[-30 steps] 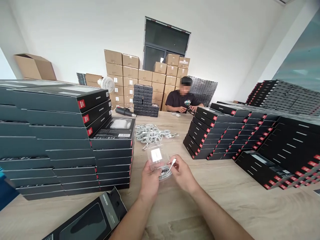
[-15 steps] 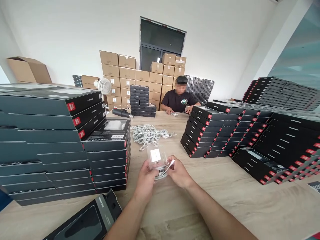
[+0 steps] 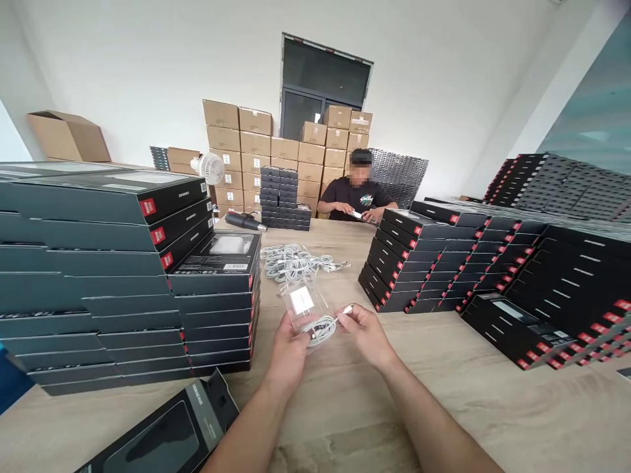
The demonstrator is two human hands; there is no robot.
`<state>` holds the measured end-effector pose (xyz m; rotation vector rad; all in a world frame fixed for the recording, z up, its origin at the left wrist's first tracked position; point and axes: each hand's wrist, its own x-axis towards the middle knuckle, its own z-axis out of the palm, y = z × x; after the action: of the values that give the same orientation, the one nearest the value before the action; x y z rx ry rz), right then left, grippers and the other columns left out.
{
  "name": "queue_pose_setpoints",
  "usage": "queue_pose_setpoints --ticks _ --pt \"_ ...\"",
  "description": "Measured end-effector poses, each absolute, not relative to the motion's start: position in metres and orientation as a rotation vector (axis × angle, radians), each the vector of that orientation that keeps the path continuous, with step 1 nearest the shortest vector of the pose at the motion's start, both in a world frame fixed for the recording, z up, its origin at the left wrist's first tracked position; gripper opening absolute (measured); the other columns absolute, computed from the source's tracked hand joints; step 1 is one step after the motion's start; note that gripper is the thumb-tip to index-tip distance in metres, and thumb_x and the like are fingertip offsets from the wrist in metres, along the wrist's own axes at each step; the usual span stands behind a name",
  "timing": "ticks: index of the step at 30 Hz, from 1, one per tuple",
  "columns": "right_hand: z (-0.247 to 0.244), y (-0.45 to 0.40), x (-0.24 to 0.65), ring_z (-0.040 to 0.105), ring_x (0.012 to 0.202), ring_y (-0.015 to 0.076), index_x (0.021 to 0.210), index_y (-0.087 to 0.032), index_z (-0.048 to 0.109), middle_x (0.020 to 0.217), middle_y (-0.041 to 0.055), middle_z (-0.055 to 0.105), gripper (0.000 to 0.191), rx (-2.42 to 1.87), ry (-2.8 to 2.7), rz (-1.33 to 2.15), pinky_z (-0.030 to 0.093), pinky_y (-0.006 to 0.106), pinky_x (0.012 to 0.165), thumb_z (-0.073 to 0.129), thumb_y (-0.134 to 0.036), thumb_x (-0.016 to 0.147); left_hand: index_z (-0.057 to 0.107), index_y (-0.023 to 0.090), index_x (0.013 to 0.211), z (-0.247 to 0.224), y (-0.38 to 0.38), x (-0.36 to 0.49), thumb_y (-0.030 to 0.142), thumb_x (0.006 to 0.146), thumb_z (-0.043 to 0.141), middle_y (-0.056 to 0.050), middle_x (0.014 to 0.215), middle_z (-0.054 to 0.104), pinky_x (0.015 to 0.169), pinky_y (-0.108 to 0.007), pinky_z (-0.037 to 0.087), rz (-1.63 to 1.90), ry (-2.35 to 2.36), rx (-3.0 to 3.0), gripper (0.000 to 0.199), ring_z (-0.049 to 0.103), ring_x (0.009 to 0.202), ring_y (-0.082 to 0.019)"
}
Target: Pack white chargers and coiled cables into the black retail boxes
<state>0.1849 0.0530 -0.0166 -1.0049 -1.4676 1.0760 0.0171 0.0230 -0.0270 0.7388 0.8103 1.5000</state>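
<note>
My left hand (image 3: 290, 347) grips a clear plastic tray (image 3: 315, 297) together with a coiled white cable (image 3: 323, 328). A white charger plug (image 3: 302, 301) sits in the upper part of that tray. My right hand (image 3: 365, 334) pinches the cable's free connector end (image 3: 346, 310), just right of the coil. Beyond my hands lies a tangled pile of white cables (image 3: 296, 261) on the table. A black box (image 3: 158, 427) with an open end flap rests by my left forearm.
Tall stacks of black boxes stand at left (image 3: 108, 282) and right (image 3: 409, 263) of the wooden table (image 3: 325, 407). A heat gun (image 3: 244, 221) and a white fan (image 3: 210, 169) are farther back. Across the table, a person (image 3: 357, 194) handles a small white item. Cardboard cartons (image 3: 256, 144) line the wall.
My right hand has moved a little right, drawing the connector end away from the coil. The tray tilts slightly to the left. Across the table, the person has lifted a white item.
</note>
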Motion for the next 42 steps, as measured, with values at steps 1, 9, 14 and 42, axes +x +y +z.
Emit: queue_pose_setpoints --ticks 1,9,14,42 --pt "-0.018 0.053 0.184 0.068 0.081 0.0242 0.081 -0.021 0.067 0.084 0.0051 0.073 0.04 -0.991 -1.431 1.112 0.055 0.037 0.079 0.072 -0.06 0.075 0.062 0.017 0.105 -0.027 0.023 0.017 0.015 0.06 0.072 -0.009 0.106 0.076 0.083 -0.035 0.055 1.505 0.809 0.74 0.047 0.072 0.088 -0.023" --pt "-0.023 0.054 0.178 0.071 0.082 0.0278 0.08 -0.021 0.064 0.085 0.0077 0.074 0.046 -0.938 -1.197 1.237 0.057 0.045 0.08 0.077 -0.063 0.069 0.063 0.017 0.105 -0.026 0.023 0.02 0.019 0.062 0.073 -0.009 0.104 0.077 0.087 -0.038 0.054 1.523 0.768 0.752 0.044 0.072 0.091 -0.025" --pt "-0.021 0.051 0.173 0.07 0.08 0.0266 0.079 -0.02 0.063 0.083 0.0071 0.072 0.046 -0.98 -1.194 1.193 0.056 0.044 0.081 0.075 -0.064 0.07 0.065 0.016 0.099 -0.025 0.02 0.021 0.018 0.063 0.071 -0.008 0.098 0.078 0.084 -0.036 0.055 1.553 0.772 0.745 0.037 0.073 0.086 -0.023" --pt "-0.003 0.03 0.173 0.06 0.065 0.0179 0.085 -0.024 0.063 0.073 0.0003 0.069 0.023 -1.079 -1.903 0.6 0.043 0.029 0.065 0.048 -0.036 0.098 0.062 0.018 0.089 -0.006 0.015 0.01 0.021 0.061 0.071 -0.003 0.075 0.071 0.063 -0.03 0.051 1.368 0.901 0.67 0.03 0.067 0.071 -0.02"
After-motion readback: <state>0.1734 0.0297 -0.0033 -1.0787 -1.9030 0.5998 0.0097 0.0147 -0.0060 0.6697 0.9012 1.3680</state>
